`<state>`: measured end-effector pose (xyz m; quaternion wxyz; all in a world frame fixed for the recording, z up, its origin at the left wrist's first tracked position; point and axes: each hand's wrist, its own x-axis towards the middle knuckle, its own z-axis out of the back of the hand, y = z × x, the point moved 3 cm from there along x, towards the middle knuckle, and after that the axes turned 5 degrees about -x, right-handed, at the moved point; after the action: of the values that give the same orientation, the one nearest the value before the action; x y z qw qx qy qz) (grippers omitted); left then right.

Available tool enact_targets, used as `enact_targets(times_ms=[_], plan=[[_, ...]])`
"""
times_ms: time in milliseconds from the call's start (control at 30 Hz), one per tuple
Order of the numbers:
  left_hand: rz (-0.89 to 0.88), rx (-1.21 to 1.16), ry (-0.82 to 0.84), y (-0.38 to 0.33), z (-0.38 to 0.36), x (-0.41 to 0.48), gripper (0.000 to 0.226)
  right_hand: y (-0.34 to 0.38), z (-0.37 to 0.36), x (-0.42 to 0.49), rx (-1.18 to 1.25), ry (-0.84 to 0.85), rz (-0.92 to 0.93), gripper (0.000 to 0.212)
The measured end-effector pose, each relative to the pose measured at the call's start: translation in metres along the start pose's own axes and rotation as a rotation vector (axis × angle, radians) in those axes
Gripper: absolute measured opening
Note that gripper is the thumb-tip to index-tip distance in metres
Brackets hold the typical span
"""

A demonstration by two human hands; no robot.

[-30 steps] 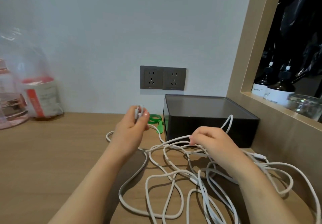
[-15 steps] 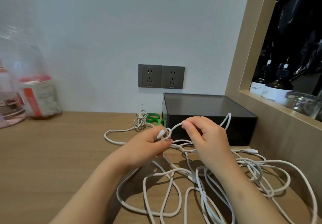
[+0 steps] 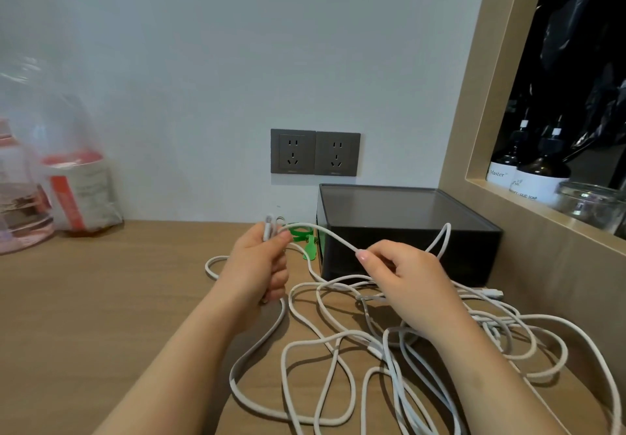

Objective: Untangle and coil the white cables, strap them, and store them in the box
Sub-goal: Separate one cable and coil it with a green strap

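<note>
Over the wooden desk (image 3: pixel 101 299), the left hand (image 3: pixel 261 265) grips one cable end while the right hand (image 3: pixel 403 275) pinches the same strand further right, seemingly to draw it free of the white cables (image 3: pixel 338 350) tangled just near of the dark box (image 3: pixel 406 241); green straps (image 3: pixel 301 231) wait at its left.

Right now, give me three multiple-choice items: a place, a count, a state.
1. Where does the green strap lie? A) on the table, left of the box B) on the shelf C) in the box
2. How many wall sockets? A) one B) two C) four
3. What does the right hand do? A) lies flat B) pinches a cable C) holds a bottle
Answers: 1 A, it lies beside the box's left wall; 2 B, two sit side by side; 3 B, fingertips pinch the cable.
</note>
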<state>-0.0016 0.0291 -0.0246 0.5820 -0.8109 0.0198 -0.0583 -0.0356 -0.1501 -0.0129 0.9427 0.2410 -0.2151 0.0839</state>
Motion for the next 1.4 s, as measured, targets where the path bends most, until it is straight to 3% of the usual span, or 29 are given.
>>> enact_targets(times_ms=[100, 233, 333, 600, 800, 933, 1033, 1200, 1333, 1400], plan=[[-0.042, -0.003, -0.092, 0.0, 0.003, 0.003, 0.018, -0.009, 0.004, 0.002, -0.111, -0.096, -0.056, 0.023], [-0.067, 0.142, -0.121, 0.005, 0.002, 0.003, 0.014, -0.007, 0.006, 0.0, 0.134, -0.265, -0.085, 0.015], [-0.056, 0.135, -0.162, 0.004, 0.002, 0.004, 0.025, 0.004, 0.003, -0.003, 0.268, -0.281, -0.023, 0.016], [0.002, 0.041, -0.164, 0.005, -0.002, 0.003, 0.056, 0.029, -0.01, -0.009, 0.395, -0.041, 0.145, 0.023], [-0.042, 0.014, -0.251, 0.014, -0.001, 0.01, 0.013, 0.033, -0.023, -0.009, 0.211, 0.172, 0.216, 0.026], [-0.014, -0.282, -0.237, 0.017, -0.005, 0.012, 0.023, 0.031, -0.022, -0.008, 0.175, 0.224, 0.197, 0.035], [0.021, -0.621, -0.229, 0.014, -0.009, 0.011, 0.021, 0.024, -0.016, -0.006, 0.115, 0.157, 0.112, 0.031], [0.091, -0.936, -0.245, 0.001, 0.004, 0.017, 0.026, 0.006, 0.001, -0.003, -0.089, 0.04, -0.086, 0.013], [0.095, -0.878, -0.212, -0.006, 0.01, 0.014, 0.033, -0.006, 0.017, -0.002, -0.067, -0.194, -0.273, 0.02], [0.082, -0.787, -0.174, -0.007, 0.005, 0.01, 0.03, -0.008, 0.021, -0.005, -0.023, -0.397, -0.266, 0.02]])
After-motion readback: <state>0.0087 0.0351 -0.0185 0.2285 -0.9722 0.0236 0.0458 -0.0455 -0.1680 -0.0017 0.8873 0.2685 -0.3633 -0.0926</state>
